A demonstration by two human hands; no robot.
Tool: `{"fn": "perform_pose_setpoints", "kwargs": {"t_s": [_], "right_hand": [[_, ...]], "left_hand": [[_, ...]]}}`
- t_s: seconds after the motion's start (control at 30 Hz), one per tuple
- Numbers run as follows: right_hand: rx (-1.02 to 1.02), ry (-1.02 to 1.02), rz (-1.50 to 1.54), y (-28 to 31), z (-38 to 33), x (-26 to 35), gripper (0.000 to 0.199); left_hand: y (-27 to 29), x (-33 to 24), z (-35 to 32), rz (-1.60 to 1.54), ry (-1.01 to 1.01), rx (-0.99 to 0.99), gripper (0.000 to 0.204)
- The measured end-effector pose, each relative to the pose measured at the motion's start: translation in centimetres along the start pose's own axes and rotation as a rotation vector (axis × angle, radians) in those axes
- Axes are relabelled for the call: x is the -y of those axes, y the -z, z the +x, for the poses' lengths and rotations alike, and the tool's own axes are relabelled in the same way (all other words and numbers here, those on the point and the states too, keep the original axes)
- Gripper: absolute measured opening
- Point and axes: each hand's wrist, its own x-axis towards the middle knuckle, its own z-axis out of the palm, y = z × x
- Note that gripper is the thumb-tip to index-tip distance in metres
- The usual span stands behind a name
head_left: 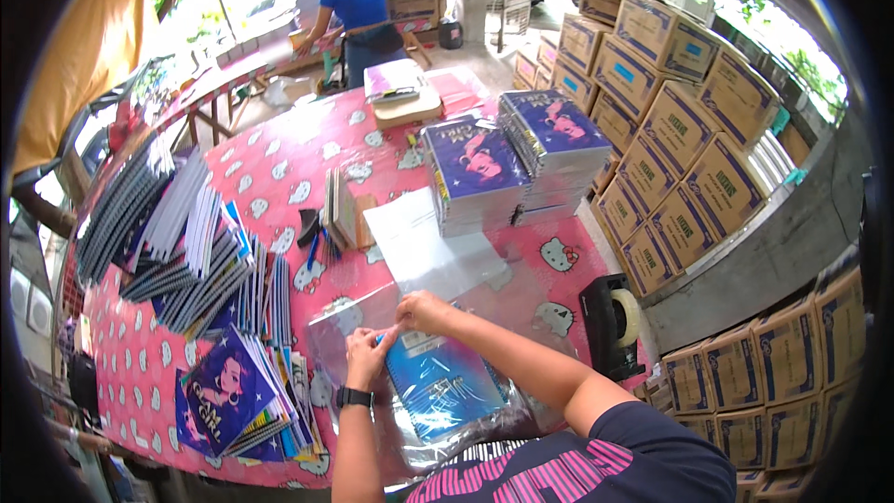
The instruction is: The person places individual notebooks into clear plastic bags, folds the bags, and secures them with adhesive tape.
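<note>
Head view, and all eyes go to the blue spiral-bound notebook, lying under a glossy clear plastic wrapper right in front of the person, on the bench with its pink cat-print cover. Here's the action: at the notebook's far left corner, the bare left hand, black watch on its wrist, meets the bare right hand. Both sets of fingers are closed, tips together, pinching what looks like the wrapper's edge; whether a scrap of tape sits between them, I cannot tell!

So how far along are we? By my reading, this one is well advanced: plastic lies over the cover, but the far edge looks not yet fastened, and the near side puffs loosely. To the notebook's right waits a black tape dispenser with a pale roll, untouched. Beyond the notebook lie a white sheet of paper and two tidy stacks of purple-covered notebooks; finished or queued, the view doesn't settle it. And look left of the notebook: fanned heaps of spiral-bound notebooks, loosely piled, so plenty seems left. Far right of it, brown cardboard boxes tower in rows.
</note>
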Motion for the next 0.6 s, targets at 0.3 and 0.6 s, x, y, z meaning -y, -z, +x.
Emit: {"fn": "perform_pose_setpoints", "kwargs": {"t_s": [0.3,0.6], "right_hand": [[-0.088,0.087,0.008,0.4,-0.6,1.3,0.009],[-0.170,0.238,-0.301,0.2,-3.4,2.5,0.010]], "left_hand": [[0.2,1.0,1.2,0.059,0.119,0.232,0.046],[0.9,-2.6,0.5,-0.157,-0.206,-0.174,0.044]]}}
